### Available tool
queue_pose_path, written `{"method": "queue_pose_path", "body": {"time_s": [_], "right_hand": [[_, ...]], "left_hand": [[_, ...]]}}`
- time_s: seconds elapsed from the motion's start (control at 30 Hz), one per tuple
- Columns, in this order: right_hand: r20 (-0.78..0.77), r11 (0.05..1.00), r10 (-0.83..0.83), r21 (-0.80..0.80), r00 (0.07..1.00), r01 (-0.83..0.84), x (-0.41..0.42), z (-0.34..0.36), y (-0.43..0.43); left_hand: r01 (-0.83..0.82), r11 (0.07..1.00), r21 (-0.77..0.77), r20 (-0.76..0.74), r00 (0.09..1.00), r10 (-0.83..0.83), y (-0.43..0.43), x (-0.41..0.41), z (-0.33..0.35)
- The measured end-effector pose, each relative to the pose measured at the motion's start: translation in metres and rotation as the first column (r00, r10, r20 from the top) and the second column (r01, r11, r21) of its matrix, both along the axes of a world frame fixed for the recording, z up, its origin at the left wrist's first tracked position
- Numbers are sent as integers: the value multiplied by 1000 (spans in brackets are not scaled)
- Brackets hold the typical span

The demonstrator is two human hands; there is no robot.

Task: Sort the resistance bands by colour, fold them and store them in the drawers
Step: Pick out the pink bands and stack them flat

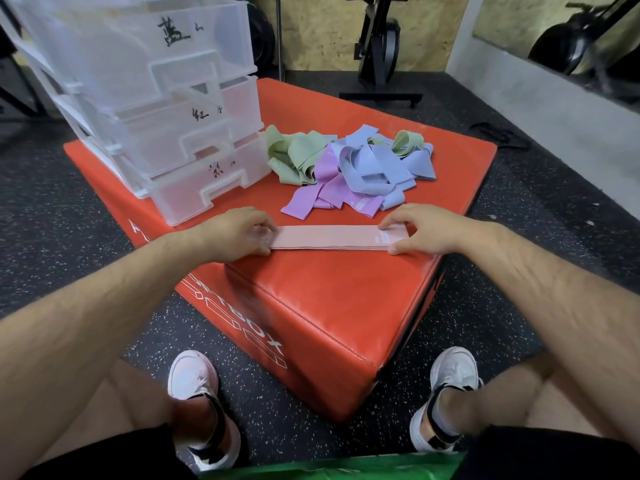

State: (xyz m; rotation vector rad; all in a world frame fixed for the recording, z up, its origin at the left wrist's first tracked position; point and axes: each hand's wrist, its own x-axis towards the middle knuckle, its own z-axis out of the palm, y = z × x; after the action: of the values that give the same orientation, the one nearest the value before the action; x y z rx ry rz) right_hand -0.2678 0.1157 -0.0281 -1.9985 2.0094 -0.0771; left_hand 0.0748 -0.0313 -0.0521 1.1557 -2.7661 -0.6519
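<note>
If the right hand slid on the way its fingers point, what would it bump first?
Sliding along the pink band it holds, the right hand would probably bump the left hand first.

From my remote seat I take this for a gym. The floor (pixel 519 209) is black rubber flecked with white, the kind laid in training rooms. An orange padded jump box (pixel 329 306) stands on it, with a heap of resistance bands (pixel 349 164) on top. A black wheeled exercise machine (pixel 379 46) stands against the chipboard wall (pixel 322 32), and a wall mirror (pixel 519 15) on the right reflects more equipment.
</note>
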Motion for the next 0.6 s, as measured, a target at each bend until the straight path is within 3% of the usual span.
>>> {"method": "queue_pose_path", "body": {"time_s": [0.23,0.6], "right_hand": [[-5,1000,-13,-16,1000,13,7,1,-3],[29,981,-51,-184,998,55,30,19,-61]], "left_hand": [[1,994,-114,166,986,18,6,-11,7],[35,993,-115,-96,994,-46,-15,-108,40]]}}
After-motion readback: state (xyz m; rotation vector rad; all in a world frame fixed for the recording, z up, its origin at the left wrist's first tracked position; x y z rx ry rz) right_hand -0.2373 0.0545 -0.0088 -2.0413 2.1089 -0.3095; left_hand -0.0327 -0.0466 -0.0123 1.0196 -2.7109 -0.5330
